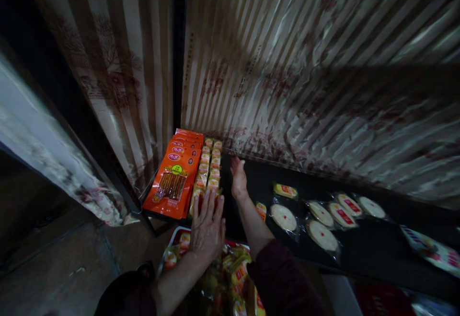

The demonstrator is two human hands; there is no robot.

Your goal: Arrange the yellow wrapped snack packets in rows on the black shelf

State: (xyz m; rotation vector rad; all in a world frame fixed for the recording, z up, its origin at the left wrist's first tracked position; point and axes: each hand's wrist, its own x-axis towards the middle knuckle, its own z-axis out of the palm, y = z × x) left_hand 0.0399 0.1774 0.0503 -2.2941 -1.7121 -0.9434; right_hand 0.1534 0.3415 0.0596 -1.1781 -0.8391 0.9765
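My left hand (208,225) lies flat with fingers stretched, its fingertips over the near end of two rows of small yellow wrapped snack packets (203,166). My right hand (238,178) stands on edge to the right of those rows, fingers straight, with a strip of dark shelf between it and the packets. Neither hand grips anything. Left of the rows lies an overlapping stack of orange snack bags (172,177), the front one with a window showing brown sticks. Below my hands, a tray (174,235) holds many more yellow packets, partly hidden by my arms.
On the black shelf (266,169) to the right lie a single yellow packet (285,191), another packet (261,210) by my right forearm, and several round pale wrapped cakes (283,216). Farther right is a colourful bag (431,249). Patterned plastic sheeting (287,66) hangs behind; a dark post (178,47) stands at the corner.
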